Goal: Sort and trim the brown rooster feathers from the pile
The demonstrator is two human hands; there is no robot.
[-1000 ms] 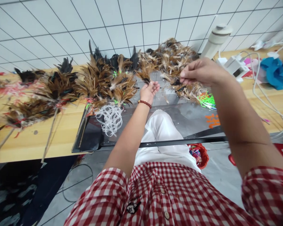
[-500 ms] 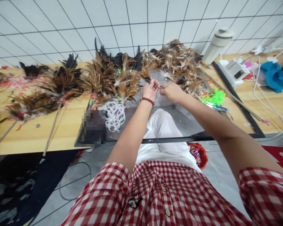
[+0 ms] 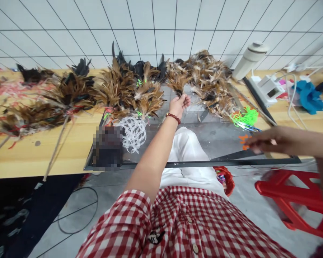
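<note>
My left hand (image 3: 179, 104), with a dark red bead bracelet, is over the glass-topped panel (image 3: 156, 132). Its fingers are closed at the base of a small bunch of brown feathers (image 3: 177, 85), which fans out away from me. To the right, my right hand (image 3: 267, 140) is low over the panel's near right part, its fingertips at some orange strips (image 3: 243, 141). Those fingers are blurred, and whether they grip the strips cannot be made out. Bright green strings (image 3: 246, 117) lie just beyond this hand.
Brown feather piles (image 3: 207, 80) line the wall side. Feather bundles on sticks (image 3: 59, 145) lie left, beside white plastic strips (image 3: 134, 133). A pale bottle (image 3: 250, 60) and a power strip with cables (image 3: 267, 89) stand right. Below are a red stool (image 3: 288, 190) and a red basket (image 3: 227, 179).
My right hand has left my left hand and swung right and nearer, to the orange strips. My left hand stays in about the same place. The view has shifted slightly, showing the red stool more fully.
</note>
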